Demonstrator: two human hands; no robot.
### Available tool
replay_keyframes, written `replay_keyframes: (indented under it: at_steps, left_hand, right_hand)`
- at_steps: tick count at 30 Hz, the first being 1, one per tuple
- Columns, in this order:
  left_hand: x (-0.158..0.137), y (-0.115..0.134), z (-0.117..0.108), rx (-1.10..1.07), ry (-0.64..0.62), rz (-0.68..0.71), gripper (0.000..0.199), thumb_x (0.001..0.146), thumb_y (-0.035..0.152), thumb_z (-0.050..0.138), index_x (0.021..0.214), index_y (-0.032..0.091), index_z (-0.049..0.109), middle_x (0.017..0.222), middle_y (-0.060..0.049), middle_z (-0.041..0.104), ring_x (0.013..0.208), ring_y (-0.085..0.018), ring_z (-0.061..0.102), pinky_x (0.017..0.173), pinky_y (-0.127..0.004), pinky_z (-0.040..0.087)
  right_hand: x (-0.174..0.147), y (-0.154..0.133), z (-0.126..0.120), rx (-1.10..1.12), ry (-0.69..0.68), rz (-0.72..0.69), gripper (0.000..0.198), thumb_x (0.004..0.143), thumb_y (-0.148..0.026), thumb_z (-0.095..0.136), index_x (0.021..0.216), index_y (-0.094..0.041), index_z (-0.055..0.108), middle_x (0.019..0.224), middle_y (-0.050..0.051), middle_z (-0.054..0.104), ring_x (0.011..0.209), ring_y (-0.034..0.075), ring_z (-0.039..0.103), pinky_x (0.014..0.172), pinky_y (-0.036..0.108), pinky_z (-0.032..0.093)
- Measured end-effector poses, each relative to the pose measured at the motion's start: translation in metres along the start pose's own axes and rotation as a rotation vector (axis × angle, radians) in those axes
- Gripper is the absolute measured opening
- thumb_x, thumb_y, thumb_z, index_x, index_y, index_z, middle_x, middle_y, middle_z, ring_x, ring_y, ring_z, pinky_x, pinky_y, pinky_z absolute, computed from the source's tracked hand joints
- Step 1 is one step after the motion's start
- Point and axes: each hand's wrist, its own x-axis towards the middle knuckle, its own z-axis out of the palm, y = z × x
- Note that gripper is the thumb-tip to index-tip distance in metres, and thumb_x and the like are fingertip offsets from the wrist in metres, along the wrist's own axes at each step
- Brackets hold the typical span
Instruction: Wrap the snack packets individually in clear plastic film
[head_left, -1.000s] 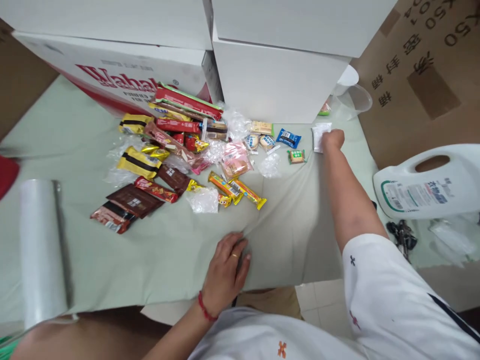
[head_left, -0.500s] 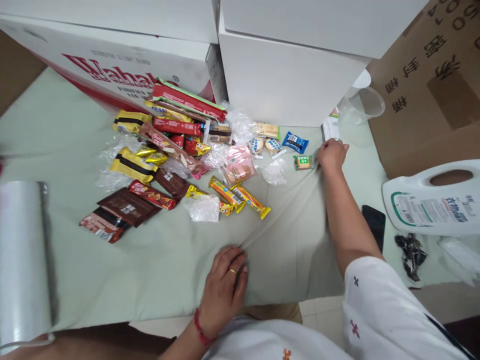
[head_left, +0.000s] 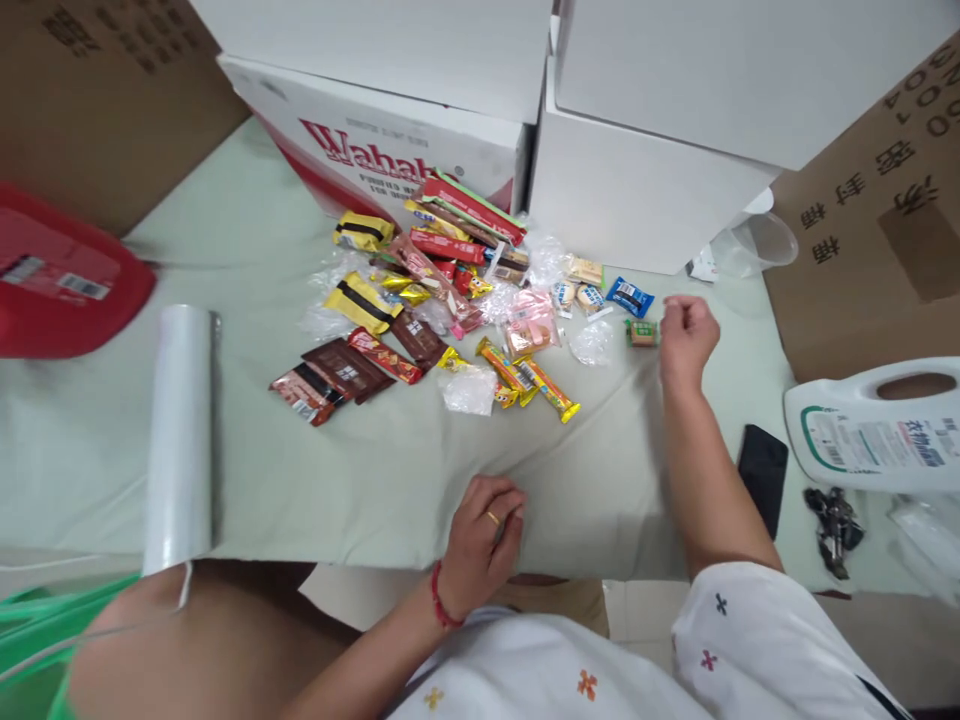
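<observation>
My right hand (head_left: pixel 688 335) is closed over the cloth, just right of a small green-wrapped biscuit (head_left: pixel 641 333). Its fingertips are hidden, so I cannot make out what they hold, if anything. Nearby lie a blue snack packet (head_left: pixel 630 297), two small round wrapped biscuits (head_left: pixel 589 299) and a crumpled clear wrapper (head_left: pixel 592 343). My left hand (head_left: pixel 486 535), with curled fingers and no object showing in it, rests near the table's front edge. Beyond it are yellow snack bars (head_left: pixel 551 388), a white plastic wrapper (head_left: pixel 469 390) and brown packets (head_left: pixel 346 370) in a mixed snack pile.
White cartons (head_left: pixel 637 190) stand along the back. At right are a clear plastic cup (head_left: pixel 757 245), a small white packet (head_left: pixel 703 265), a phone (head_left: pixel 763 480), keys (head_left: pixel 834 530) and a white detergent bottle (head_left: pixel 874 425). A plastic roll (head_left: pixel 180 430) and red container (head_left: pixel 67 275) lie left.
My view has swung left, bringing the red container in. My right hand has drawn back from the small white packet toward the green-wrapped biscuit. My left hand stays by the table edge.
</observation>
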Motion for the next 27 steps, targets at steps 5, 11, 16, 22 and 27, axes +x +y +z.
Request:
replay_keyframes:
  at_steps: [5, 11, 16, 22, 27]
  left_hand:
    - [0.004, 0.001, -0.034, -0.053, -0.016, 0.023, 0.025, 0.096, 0.006, 0.05, 0.111, 0.021, 0.062, 0.068, 0.003, 0.056, 0.061, -0.012, 0.053, 0.057, -0.022, 0.042]
    - [0.005, -0.016, -0.06, -0.006, 0.076, -0.116, 0.018, 0.098, 0.015, 0.053, 0.104, 0.019, 0.069, 0.07, 0.001, 0.062, 0.061, -0.011, 0.056, 0.06, -0.022, 0.044]
    - [-0.006, -0.027, -0.067, -0.086, 0.15, -0.413, 0.018, 0.096, 0.027, 0.057, 0.1, 0.02, 0.073, 0.076, -0.001, 0.069, 0.062, -0.012, 0.056, 0.062, -0.024, 0.045]
    - [0.008, -0.038, -0.066, -0.529, 0.289, -0.798, 0.037, 0.088, 0.051, 0.069, 0.108, 0.02, 0.069, 0.085, -0.003, 0.068, 0.063, -0.012, 0.055, 0.049, -0.022, 0.036]
    - [0.027, -0.034, -0.055, -0.805, 0.1, -0.831, 0.05, 0.072, 0.059, 0.081, 0.096, 0.016, 0.071, 0.062, 0.005, 0.054, 0.05, -0.008, 0.041, 0.046, -0.021, 0.026]
  right_hand:
    - [-0.039, -0.066, 0.011, 0.059, -0.122, 0.036, 0.027, 0.095, -0.041, 0.054, 0.099, -0.021, 0.072, 0.068, -0.002, 0.062, 0.064, 0.018, 0.057, 0.069, 0.031, 0.046]
    - [-0.011, -0.136, 0.047, 0.039, -0.377, -0.176, 0.023, 0.094, -0.025, 0.05, 0.097, -0.02, 0.072, 0.098, 0.007, 0.071, 0.093, 0.023, 0.063, 0.087, 0.034, 0.048]
    - [-0.074, -0.186, 0.056, 0.029, -0.913, -0.51, 0.015, 0.087, -0.024, 0.069, 0.101, -0.023, 0.074, 0.101, 0.008, 0.07, 0.097, 0.025, 0.061, 0.086, 0.035, 0.047]
    - [-0.148, -0.177, 0.019, 0.407, -0.769, -0.199, 0.016, 0.095, -0.039, 0.065, 0.095, -0.027, 0.075, 0.089, 0.005, 0.068, 0.081, 0.022, 0.06, 0.075, 0.035, 0.048]
    - [-0.188, -0.166, -0.01, 0.602, -0.778, -0.012, 0.02, 0.088, -0.047, 0.072, 0.091, -0.028, 0.078, 0.089, 0.004, 0.069, 0.074, 0.019, 0.059, 0.069, 0.034, 0.048]
